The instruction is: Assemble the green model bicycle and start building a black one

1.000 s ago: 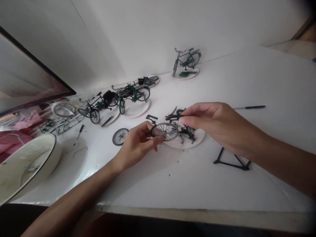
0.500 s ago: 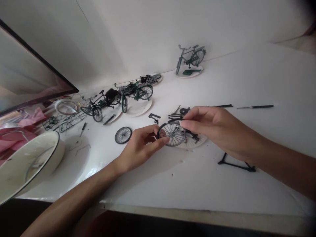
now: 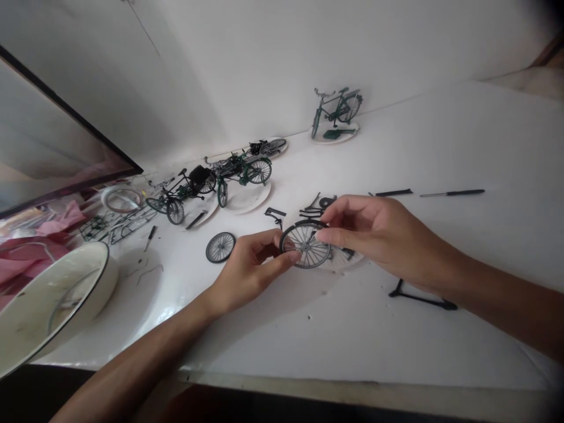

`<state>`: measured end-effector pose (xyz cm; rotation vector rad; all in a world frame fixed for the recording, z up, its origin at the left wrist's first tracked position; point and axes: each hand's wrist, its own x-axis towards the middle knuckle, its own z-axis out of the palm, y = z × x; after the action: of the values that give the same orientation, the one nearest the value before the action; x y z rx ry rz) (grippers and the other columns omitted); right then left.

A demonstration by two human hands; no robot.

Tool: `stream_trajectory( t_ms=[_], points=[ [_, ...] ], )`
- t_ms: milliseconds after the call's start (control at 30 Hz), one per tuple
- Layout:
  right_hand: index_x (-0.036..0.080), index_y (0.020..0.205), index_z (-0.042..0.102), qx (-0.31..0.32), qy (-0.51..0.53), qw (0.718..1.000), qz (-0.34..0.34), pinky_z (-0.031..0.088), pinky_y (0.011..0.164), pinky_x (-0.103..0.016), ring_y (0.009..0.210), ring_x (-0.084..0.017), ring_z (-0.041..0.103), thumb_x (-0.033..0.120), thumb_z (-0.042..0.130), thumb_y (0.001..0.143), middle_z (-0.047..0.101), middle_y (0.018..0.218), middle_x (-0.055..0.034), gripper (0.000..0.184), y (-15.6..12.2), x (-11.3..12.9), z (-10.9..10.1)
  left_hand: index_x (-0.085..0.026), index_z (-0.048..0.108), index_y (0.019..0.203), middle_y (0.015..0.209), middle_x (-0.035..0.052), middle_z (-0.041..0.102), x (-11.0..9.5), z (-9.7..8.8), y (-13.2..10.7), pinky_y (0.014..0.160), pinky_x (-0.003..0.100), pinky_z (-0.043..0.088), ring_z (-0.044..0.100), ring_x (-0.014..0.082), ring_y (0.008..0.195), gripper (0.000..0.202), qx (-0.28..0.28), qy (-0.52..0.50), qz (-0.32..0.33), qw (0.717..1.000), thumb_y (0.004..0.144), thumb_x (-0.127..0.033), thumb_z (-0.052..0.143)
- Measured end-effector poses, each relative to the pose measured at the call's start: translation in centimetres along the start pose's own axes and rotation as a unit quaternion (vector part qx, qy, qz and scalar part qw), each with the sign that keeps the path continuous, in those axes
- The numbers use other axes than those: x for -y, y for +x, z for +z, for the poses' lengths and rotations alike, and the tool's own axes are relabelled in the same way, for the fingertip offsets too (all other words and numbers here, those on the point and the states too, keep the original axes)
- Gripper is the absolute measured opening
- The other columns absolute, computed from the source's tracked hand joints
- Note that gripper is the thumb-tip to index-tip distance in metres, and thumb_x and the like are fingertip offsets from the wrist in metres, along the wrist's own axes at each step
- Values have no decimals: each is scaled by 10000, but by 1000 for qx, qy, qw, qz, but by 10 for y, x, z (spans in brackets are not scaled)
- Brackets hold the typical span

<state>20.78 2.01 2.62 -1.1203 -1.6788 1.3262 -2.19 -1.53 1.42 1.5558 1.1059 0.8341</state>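
Observation:
My left hand (image 3: pixel 259 261) pinches a small toy bicycle wheel (image 3: pixel 305 245) by its left side, thumb over the spokes. The wheel has a black tyre and grey spokes, held tilted above the table. At its upper right, the fingertips of my right hand (image 3: pixel 361 229) are closed on a dark curved strip like a mudguard (image 3: pixel 308 222), which lies along the tyre's top; the fingers partly hide it. Behind the hands, a white paper plate (image 3: pixel 339 262) bears black bicycle parts (image 3: pixel 311 211). A second spoked wheel (image 3: pixel 221 247) lies flat beside my left hand.
A black triangular frame (image 3: pixel 423 298) lies under my right forearm. Thin screwdrivers (image 3: pixel 465 192) (image 3: pixel 150 238) rest on the table. Model bicycles (image 3: pixel 337 108) (image 3: pixel 244 170) (image 3: pixel 176 197) stand on or near plates along the wall. A cream enamel basin (image 3: pixel 94 294) is at left.
My right thumb and fingers have shifted slightly left and down at the wheel's upper right. The dark strip now lies closer against the tyre. The camera view has tilted a little.

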Motion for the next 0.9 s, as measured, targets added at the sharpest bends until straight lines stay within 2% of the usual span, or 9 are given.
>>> stream_trajectory(
  t_ms=[233,367,467,600,700,900],
  points=[
    [269,1140,734,15,-55,998,-31,415,474,-250,572,-123,522,442,725,850,600,730,9,338,-2,1,2,-128,637,841,770,11,566,-2,0,-1,640,238,371,466,108,716,228,4,-1,-4,1000,924,-333,693],
    [294,1243,729,14,-111,989,-101,486,564,-274,663,-145,563,428,676,895,656,814,-22,376,-4,2,4,-123,632,816,740,2,559,-4,-1,0,619,225,366,465,94,685,231,8,-13,-12,1000,916,-318,704],
    [299,1284,706,24,-149,978,-145,491,594,-273,683,-138,572,399,617,942,692,897,-31,367,-5,0,3,-122,635,794,705,3,574,-5,-1,0,615,223,387,494,94,659,234,12,-19,-17,1000,907,-311,714],
    [321,1489,510,100,-205,965,-133,513,609,-295,638,-150,587,489,656,905,668,763,12,625,-4,-4,-2,-116,650,797,693,12,591,-4,-3,2,611,223,422,524,94,632,229,32,-50,-28,998,905,-308,717],
    [347,1561,381,140,-234,953,-131,520,596,-303,627,-162,612,512,728,839,696,789,15,817,-3,-6,-5,-118,657,797,701,17,600,-2,-5,3,614,226,438,537,97,630,227,34,-71,-27,997,894,-310,730],
    [350,1530,434,123,-254,950,-135,519,620,-305,637,-163,628,489,745,826,730,837,9,782,-2,-8,-4,-121,659,777,679,15,594,-3,-4,2,592,225,431,528,97,608,252,34,-69,-32,997,873,-336,750]
  ],
)
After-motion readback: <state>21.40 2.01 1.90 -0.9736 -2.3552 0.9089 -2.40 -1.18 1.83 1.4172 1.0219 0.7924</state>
